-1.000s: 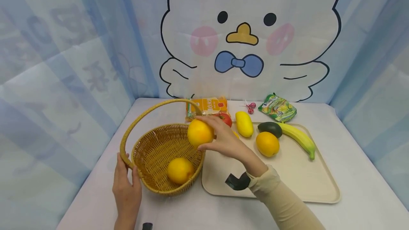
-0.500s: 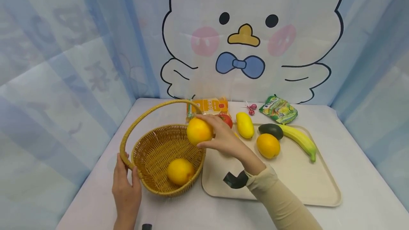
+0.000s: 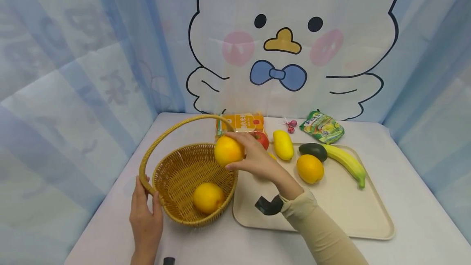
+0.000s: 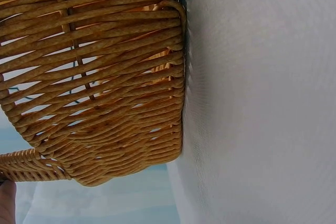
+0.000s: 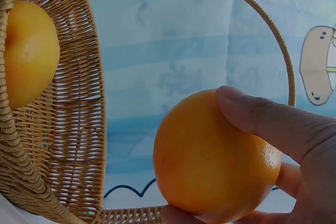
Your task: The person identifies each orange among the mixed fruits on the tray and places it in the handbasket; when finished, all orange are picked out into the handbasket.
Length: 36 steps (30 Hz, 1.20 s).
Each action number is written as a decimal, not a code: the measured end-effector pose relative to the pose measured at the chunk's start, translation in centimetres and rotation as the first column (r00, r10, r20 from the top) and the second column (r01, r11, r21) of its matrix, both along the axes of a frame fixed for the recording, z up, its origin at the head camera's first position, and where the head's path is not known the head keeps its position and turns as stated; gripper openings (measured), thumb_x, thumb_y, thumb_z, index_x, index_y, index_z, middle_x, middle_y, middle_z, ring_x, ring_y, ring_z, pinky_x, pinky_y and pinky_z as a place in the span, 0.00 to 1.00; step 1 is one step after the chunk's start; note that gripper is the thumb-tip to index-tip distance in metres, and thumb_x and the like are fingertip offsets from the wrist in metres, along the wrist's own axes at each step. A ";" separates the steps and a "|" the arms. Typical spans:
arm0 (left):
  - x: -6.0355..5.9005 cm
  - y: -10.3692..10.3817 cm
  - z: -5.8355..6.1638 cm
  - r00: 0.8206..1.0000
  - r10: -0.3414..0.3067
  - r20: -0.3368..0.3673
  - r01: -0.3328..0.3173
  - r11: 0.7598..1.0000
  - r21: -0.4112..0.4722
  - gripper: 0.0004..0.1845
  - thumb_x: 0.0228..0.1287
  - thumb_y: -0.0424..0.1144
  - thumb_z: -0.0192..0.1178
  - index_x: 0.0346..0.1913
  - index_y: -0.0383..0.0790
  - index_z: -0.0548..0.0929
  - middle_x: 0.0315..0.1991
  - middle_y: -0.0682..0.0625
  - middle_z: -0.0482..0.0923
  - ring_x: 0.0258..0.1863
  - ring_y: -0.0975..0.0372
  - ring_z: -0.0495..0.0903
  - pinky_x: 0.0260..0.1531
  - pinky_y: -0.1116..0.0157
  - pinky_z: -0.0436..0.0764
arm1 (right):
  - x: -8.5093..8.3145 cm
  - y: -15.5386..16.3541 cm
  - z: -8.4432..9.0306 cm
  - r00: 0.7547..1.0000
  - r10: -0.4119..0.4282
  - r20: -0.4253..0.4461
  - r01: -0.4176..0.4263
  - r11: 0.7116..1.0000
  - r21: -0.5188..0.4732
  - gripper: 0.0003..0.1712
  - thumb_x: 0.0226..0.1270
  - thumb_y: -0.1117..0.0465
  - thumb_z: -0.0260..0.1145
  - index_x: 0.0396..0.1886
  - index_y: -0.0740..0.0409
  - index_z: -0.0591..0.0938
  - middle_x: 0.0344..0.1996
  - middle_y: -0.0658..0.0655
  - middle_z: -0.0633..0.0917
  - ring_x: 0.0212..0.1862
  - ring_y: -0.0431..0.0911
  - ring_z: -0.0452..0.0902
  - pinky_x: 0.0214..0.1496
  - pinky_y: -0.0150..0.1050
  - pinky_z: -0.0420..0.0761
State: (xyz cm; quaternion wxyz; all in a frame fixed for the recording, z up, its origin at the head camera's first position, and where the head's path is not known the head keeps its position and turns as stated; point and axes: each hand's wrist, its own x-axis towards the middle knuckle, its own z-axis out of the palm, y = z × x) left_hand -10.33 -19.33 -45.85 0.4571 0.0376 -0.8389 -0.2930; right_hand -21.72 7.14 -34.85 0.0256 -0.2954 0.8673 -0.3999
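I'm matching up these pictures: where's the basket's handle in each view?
Head: the handle arches left of centre.
Left wrist: the handle's base shows at lower left.
Right wrist: the handle's arch crosses the top and right.
Shared landmark: the left hand, touching the handle.

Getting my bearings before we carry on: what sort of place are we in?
Most likely a staged tabletop booth: printed curtains hang on the three sides in view, the back one showing a cartoon bird, and a wicker basket and beige tray stand on a white table.

White table: basket, tray, orange packet, green packet, probably lollipops.
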 end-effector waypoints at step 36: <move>0.0 -0.3 -0.2 1.000 -0.008 0.018 0.008 1.000 0.002 0.38 0.61 0.23 0.57 0.72 0.35 0.55 0.57 0.32 0.73 0.57 0.48 0.74 0.58 0.93 0.57 | -1.4 -2.0 -1.8 0.996 0.053 0.066 -0.060 0.991 0.116 0.45 0.48 0.51 0.76 0.68 0.40 0.67 0.64 0.52 0.73 0.62 0.50 0.67 0.66 0.51 0.71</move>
